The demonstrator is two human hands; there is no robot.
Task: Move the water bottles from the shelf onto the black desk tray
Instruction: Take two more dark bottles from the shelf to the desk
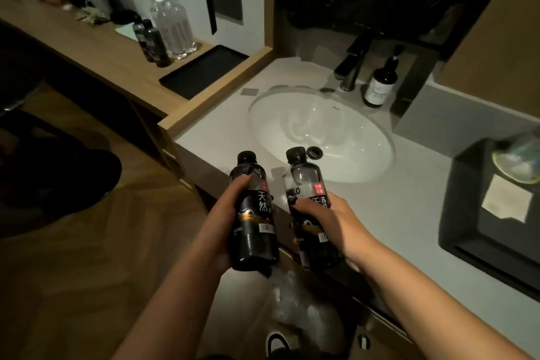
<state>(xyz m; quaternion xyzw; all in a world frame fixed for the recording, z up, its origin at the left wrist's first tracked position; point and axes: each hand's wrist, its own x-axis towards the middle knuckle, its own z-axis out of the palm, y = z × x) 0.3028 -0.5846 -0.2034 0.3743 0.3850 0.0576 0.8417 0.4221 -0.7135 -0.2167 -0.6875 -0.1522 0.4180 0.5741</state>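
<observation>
My left hand (226, 213) grips a black-labelled water bottle (254, 213) with a black cap, held upright in front of the vanity edge. My right hand (327, 219) grips a second black-labelled bottle (306, 181) of the same kind, just right of the first. The black desk tray (187, 79) lies on the wooden desk at the upper left. On its far end stand several clear water bottles (172, 23) and two dark bottles (153, 41).
A white oval sink (321, 128) is set in the grey counter ahead, with a dark tap (350, 64) and a soap bottle (380, 82) behind it. A black box (491, 213) sits at the right. A wooden partition (222, 88) separates desk and counter. Wooden floor lies below left.
</observation>
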